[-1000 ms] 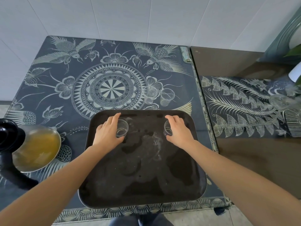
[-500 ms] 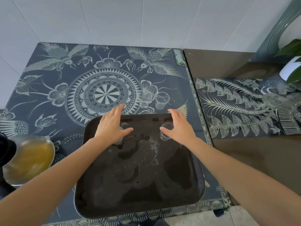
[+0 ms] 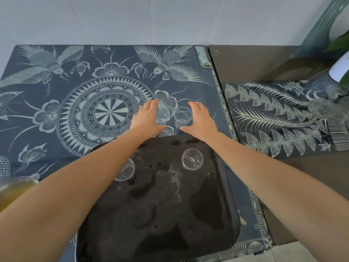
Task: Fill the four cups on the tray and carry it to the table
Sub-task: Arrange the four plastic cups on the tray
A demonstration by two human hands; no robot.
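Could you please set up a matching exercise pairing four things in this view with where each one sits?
Things:
1. right cup on tray
2. left cup on tray
3. cup by the right hand
4. vessel of amber liquid

Places:
A. on the patterned cloth beyond the tray
B. far left edge of view
C. partly hidden under the left forearm
D. tray's far right area, uncovered

Pairs: 1-D, 2-C, 3-A, 4-B

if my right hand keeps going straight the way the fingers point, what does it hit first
Likely nothing but patterned cloth: the right hand passes beside the clear cup, whose rim sits just inside the fingers. Depth is unclear.
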